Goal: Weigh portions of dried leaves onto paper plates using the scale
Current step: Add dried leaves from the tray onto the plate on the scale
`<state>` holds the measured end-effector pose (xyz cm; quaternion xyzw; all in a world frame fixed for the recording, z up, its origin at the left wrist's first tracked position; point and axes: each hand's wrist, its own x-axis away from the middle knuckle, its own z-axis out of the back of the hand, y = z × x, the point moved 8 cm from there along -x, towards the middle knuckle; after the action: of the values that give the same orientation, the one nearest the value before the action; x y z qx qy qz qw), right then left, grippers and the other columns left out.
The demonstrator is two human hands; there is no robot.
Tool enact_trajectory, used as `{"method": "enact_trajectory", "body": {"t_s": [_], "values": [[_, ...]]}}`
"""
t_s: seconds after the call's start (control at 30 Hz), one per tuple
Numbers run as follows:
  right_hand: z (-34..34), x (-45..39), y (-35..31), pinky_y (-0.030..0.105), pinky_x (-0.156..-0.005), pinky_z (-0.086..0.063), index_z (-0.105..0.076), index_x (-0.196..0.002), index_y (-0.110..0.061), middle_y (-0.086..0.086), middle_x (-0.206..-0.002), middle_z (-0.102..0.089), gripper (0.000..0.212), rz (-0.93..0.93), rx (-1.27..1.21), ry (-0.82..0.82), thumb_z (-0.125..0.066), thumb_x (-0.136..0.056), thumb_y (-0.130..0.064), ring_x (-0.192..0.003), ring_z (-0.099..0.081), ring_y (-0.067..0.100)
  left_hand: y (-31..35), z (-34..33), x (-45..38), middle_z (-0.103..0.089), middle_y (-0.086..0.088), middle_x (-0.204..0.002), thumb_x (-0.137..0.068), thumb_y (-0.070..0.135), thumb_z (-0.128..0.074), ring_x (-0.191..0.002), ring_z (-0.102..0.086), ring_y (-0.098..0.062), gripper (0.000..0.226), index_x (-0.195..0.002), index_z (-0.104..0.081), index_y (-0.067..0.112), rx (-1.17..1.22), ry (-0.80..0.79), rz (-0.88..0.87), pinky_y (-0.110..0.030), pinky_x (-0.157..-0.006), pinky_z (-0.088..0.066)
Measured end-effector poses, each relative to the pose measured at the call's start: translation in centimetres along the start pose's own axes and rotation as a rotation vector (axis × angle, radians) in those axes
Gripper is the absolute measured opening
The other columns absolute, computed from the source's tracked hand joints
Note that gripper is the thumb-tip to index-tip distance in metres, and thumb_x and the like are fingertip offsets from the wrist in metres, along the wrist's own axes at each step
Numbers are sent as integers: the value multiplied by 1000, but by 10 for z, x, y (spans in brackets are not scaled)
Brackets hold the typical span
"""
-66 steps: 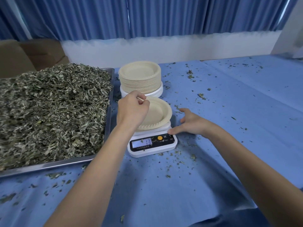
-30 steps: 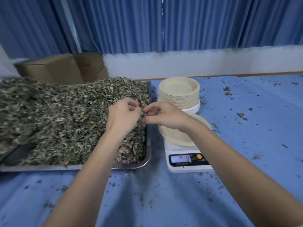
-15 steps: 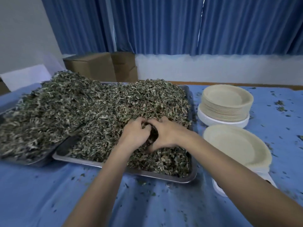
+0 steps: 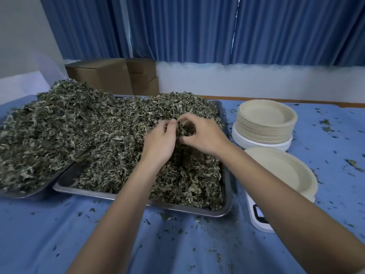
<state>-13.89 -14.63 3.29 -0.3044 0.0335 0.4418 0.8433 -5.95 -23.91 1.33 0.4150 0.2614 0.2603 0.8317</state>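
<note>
Fingers of both hands curled inward, tips nearly meeting, closed around one clump of dried leaves raised just above the heap. Left hand cups the clump from its left, thumb and forefinger pinched at the top; right hand wraps it from the right, forefinger arched over, thumb tucked under. Directly below and all around the fingers: the main leaf pile filling a steel tray, heaped past its rim on the far side. Left of the fingers, a second tray overlaps the first, also piled with leaves. Right of the fingers, well apart across the tray edge: tall stack of tan paper plates sitting on a shorter stack of white plates. Nearer than that stack, right of the right forearm: single paper plate, bare, resting on the white scale; scale display partly hidden by the forearm, reading not legible. Blue table cover under everything, scattered with leaf crumbs. Beyond the fingers, behind the trays: cardboard boxes against blue curtains.
</note>
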Motion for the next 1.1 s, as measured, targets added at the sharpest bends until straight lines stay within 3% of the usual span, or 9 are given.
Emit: {"method": "enact_trajectory", "body": {"t_s": [0.17,0.3,0.4,0.5,0.57,0.67,0.83,1.0,1.1], "values": [[16,-3,-6,23,-53,-44,-55,-111,-31,-5,-75,-63,42,24,-122,41,-69,-72,-23,-47,-49,4,7,-1,-1,-57,-7,-126,-94,53,-25,-110,-57,-31,50,-128,-48,26,73,3,43,-42,-98,-43],[41,-3,-2,5,-52,-37,-60,-107,-29,-16,-75,-55,42,-1,-219,149,-71,-69,-18,-51,-49,-5,27,-9,-8,-57,-14,-122,-92,50,-30,-107,-59,-36,46,-121,-49,20,202,-26,37,-49,-93,-47],[60,4,10,17,-70,-41,-62,-110,-23,-13,-78,-55,44,-58,-290,159,-71,-68,-14,-67,-51,4,48,-24,-12,-57,-18,-120,-88,48,-35,-107,-58,-37,44,-113,-51,15,300,-44,30,-50,-92,-48],[84,26,33,43,-85,-53,-63,-106,-15,1,-79,-66,41,-114,-379,139,-67,-68,-3,-77,-63,21,71,-58,-9,-57,-22,-121,-87,43,-40,-110,-58,-38,45,-113,-54,9,398,-134,24,-51,-93,-48],[102,46,53,49,-81,-55,-65,-102,-13,14,-84,-68,37,-171,-368,142,-64,-68,1,-77,-66,31,86,-91,1,-59,-24,-118,-89,40,-42,-107,-59,-40,40,-106,-56,7,448,-225,25,-53,-92,-48],[124,75,86,39,-68,-60,-64,-97,-10,14,-75,-63,31,-269,-301,122,-62,-69,3,-61,-64,20,104,-139,20,-61,-22,-115,-92,39,-41,-95,-64,-39,35,-103,-56,9,477,-355,38,-52,-83,-53],[128,110,130,30,-59,-60,-62,-102,-15,5,-80,-60,34,-406,-203,-21,-62,-72,2,-58,-64,13,105,-195,42,-62,-16,-109,-92,36,-44,-89,-66,-31,35,-108,-57,9,303,-578,60,-42,-71,-59],[110,123,148,31,-79,-55,-59,-110,-36,3,-112,-59,48,-414,-11,-281,-75,-71,-13,-90,-63,18,92,-194,41,-59,3,-85,-85,30,-48,-88,-62,-26,17,-92,-60,20,51,-533,-44,-46,-83,-54],[113,123,148,25,-81,-45,-59,-109,-43,-5,-112,-58,49,-387,27,-295,-78,-70,-21,-86,-56,-1,91,-187,40,-63,0,-84,-86,24,-46,-87,-60,-26,17,-82,-62,22,-8,-510,-99,-45,-85,-53]]}}
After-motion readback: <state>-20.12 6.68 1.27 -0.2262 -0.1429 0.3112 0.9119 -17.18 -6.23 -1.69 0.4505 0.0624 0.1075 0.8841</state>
